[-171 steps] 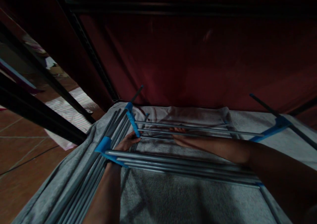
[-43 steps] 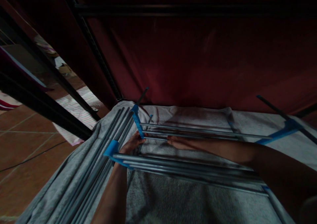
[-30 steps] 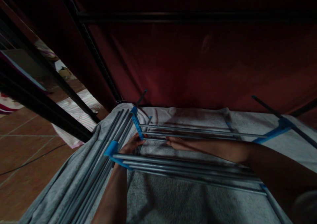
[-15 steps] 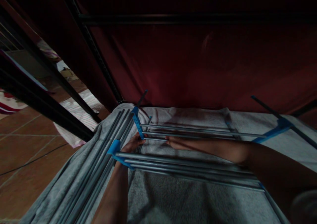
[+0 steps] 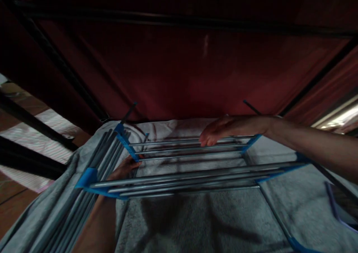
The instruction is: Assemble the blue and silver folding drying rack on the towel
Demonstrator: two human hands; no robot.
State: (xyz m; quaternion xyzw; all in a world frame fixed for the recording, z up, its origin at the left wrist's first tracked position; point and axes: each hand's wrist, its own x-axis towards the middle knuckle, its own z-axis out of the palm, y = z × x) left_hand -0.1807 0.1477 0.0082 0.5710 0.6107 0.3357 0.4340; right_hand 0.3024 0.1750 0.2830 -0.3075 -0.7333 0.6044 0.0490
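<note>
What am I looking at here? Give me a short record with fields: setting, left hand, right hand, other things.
setting: dim space with a red fabric wall
left hand: under the rack's bars, beside a blue connector
right hand: above the rear metal bars, fingers extended
other things: grey towel beneath the rack; tiled floor at left

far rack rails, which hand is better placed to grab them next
Probably the right hand: its fingers hover open over the far rails. The left hand sits lower, under the near rails, by the blue bracket.
</note>
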